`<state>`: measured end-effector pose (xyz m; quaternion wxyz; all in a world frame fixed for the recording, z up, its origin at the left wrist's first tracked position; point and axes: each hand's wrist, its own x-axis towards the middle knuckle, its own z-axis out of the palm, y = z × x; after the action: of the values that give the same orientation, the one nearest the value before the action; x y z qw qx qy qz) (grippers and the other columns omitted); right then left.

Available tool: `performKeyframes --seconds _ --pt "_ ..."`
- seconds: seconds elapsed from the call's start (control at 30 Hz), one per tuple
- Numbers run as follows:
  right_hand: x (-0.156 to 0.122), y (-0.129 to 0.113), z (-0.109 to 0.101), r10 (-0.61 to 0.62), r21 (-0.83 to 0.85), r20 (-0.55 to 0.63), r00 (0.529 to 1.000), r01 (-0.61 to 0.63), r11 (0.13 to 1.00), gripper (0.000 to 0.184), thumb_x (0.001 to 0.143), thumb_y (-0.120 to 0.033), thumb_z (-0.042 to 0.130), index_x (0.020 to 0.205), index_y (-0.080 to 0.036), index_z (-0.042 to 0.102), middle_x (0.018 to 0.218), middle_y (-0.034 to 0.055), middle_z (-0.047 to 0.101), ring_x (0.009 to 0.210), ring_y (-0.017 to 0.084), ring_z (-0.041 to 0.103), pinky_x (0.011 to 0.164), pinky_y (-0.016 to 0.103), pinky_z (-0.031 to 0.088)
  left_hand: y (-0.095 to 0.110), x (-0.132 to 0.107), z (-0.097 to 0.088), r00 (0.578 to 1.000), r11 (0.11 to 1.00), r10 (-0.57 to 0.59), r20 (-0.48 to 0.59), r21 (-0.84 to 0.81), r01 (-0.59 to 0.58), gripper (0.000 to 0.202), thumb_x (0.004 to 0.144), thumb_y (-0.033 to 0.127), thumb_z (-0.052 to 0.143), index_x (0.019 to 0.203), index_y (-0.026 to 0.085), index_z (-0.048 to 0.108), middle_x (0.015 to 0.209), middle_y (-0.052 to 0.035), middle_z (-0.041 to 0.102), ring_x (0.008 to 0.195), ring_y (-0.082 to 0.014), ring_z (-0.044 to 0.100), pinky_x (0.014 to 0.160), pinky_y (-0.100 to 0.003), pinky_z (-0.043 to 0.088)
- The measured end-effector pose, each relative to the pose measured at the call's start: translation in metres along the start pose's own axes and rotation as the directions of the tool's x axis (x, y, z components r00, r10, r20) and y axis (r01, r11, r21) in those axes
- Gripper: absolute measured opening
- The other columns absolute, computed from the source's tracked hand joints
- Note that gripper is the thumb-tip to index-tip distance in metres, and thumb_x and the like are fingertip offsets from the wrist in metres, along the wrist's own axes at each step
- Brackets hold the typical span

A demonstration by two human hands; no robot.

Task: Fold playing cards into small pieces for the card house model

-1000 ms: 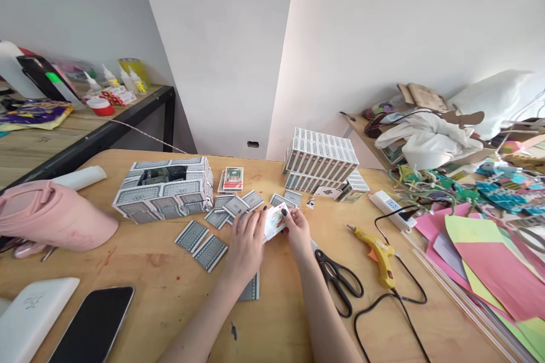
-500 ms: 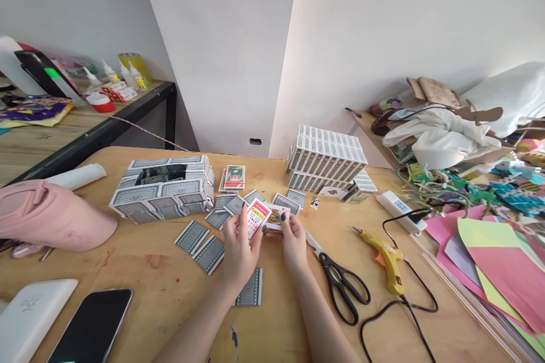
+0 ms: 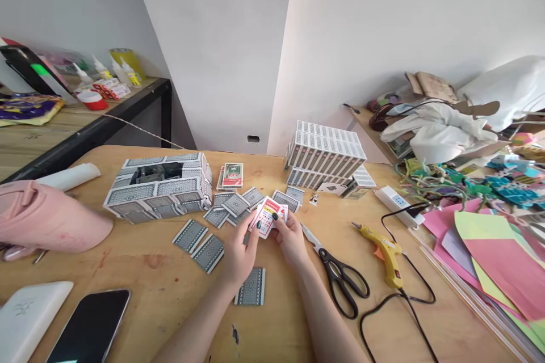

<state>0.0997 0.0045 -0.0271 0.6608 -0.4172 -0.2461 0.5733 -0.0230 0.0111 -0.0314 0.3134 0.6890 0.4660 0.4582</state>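
Observation:
Between both hands, above the middle of the table, are several playing cards (image 3: 266, 217), with a red-and-white printed card on top. My left hand (image 3: 242, 249) pinches them from the left, thumb on the front. From the right, my right hand (image 3: 292, 240) grips them too, its dark-nailed thumb pressed on the face. Grey patterned cards (image 3: 235, 205) lie face down in an overlapping group just behind. Two more grey cards (image 3: 208, 252) rest to the left, and a single one (image 3: 250, 287) lies below my left wrist. Black-handled scissors (image 3: 340, 278) lie right of my right hand.
A box covered in grey cards (image 3: 170, 195) stands at the left back, near a small card stack (image 3: 233, 175). Stacked card boxes (image 3: 327, 150) stand at the right back. A yellow glue gun (image 3: 385, 255) with its cord, a power strip (image 3: 398, 204) and a phone (image 3: 91, 326) are around.
The red-and-white card has moved right, over the other cards. My right thumb now presses on its front. The view has shifted slightly.

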Motion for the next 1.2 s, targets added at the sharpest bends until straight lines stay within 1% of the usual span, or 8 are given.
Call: performKeyframes --seconds 0.1,0.17,0.33,0.43,0.57,0.77,0.93,1.2 --pt "0.003 0.002 -0.004 0.022 -0.063 0.049 0.999 -0.019 0.998 0.029 0.069 -0.038 0.069 0.09 -0.02 0.061 0.091 0.0037 0.069 0.076 0.021 0.065 0.066 0.033 0.052 -0.007 0.006 -0.002 0.977 0.954 -0.211 -0.022 -0.221 0.201 0.036 0.083 0.032 0.049 0.115 0.017 0.053 0.102 -0.0105 0.065 0.09 -0.0203 0.063 0.078 -0.032 0.05" --pt "0.005 0.004 -0.006 0.03 -0.117 0.086 0.996 -0.019 0.993 0.028 0.07 -0.039 0.067 0.088 -0.018 0.063 0.089 0.0041 0.069 0.076 0.022 0.065 0.067 0.033 0.051 -0.009 0.011 -0.003 0.953 0.888 -0.303 0.023 -0.357 0.291 0.041 0.079 0.033 0.055 0.116 0.016 0.051 0.093 -0.0091 0.067 0.084 -0.0199 0.064 0.074 -0.032 0.051" --pt "0.007 0.004 -0.007 -0.032 -0.247 0.037 0.999 0.04 0.968 0.027 0.075 -0.042 0.062 0.084 -0.017 0.063 0.08 0.0032 0.07 0.07 0.019 0.064 0.064 0.03 0.049 -0.006 0.02 -0.004 0.901 0.778 -0.417 0.119 -0.466 0.421 0.041 0.064 0.029 0.069 0.101 0.014 0.058 0.087 -0.0062 0.068 0.079 -0.0193 0.064 0.072 -0.031 0.051" --pt "0.007 0.003 -0.007 -0.065 -0.321 0.001 0.998 0.061 0.945 0.03 0.077 -0.045 0.058 0.082 -0.016 0.063 0.078 0.0037 0.07 0.067 0.018 0.063 0.062 0.028 0.049 -0.005 0.023 -0.005 0.868 0.716 -0.465 0.175 -0.503 0.485 0.039 0.062 0.032 0.071 0.095 0.013 0.062 0.085 -0.0063 0.069 0.078 -0.0203 0.064 0.071 -0.031 0.051" --pt "0.006 0.0 -0.007 -0.03 -0.355 0.04 0.999 0.042 0.934 0.036 0.077 -0.05 0.056 0.085 -0.016 0.064 0.078 0.0049 0.07 0.065 0.019 0.064 0.06 0.03 0.05 -0.008 0.026 -0.01 0.839 0.648 -0.484 0.248 -0.543 0.534 0.038 0.067 0.037 0.065 0.095 0.012 0.066 0.082 -0.0069 0.07 0.077 -0.0212 0.065 0.07 -0.031 0.05" --pt "0.006 -0.001 -0.01 -0.031 -0.452 -0.023 0.999 0.018 0.892 0.043 0.077 -0.055 0.051 0.076 -0.015 0.066 0.072 0.0057 0.07 0.064 0.022 0.064 0.059 0.032 0.05 -0.009 0.029 -0.015 0.812 0.659 -0.485 0.324 -0.475 0.583 0.038 0.064 0.034 0.069 0.096 0.014 0.067 0.083 -0.0063 0.071 0.077 -0.0211 0.065 0.068 -0.029 0.05" --pt "0.004 -0.003 -0.01 0.031 -0.364 0.086 0.996 0.003 0.932 0.034 0.071 -0.045 0.065 0.089 -0.016 0.064 0.082 0.0053 0.071 0.071 0.021 0.066 0.069 0.034 0.052 -0.008 0.029 -0.015 0.809 0.625 -0.48 0.339 -0.515 0.586 0.04 0.065 0.032 0.068 0.1 0.014 0.065 0.087 -0.0066 0.071 0.079 -0.0213 0.065 0.072 -0.031 0.05" --pt "0.004 -0.003 -0.011 0.04 -0.375 0.066 0.997 -0.013 0.927 0.031 0.069 -0.041 0.068 0.086 -0.016 0.064 0.082 0.0049 0.072 0.073 0.022 0.067 0.069 0.033 0.053 -0.006 0.03 -0.017 0.81 0.619 -0.465 0.357 -0.523 0.586 0.04 0.066 0.033 0.068 0.101 0.015 0.066 0.087 -0.0055 0.071 0.078 -0.021 0.065 0.073 -0.031 0.05"
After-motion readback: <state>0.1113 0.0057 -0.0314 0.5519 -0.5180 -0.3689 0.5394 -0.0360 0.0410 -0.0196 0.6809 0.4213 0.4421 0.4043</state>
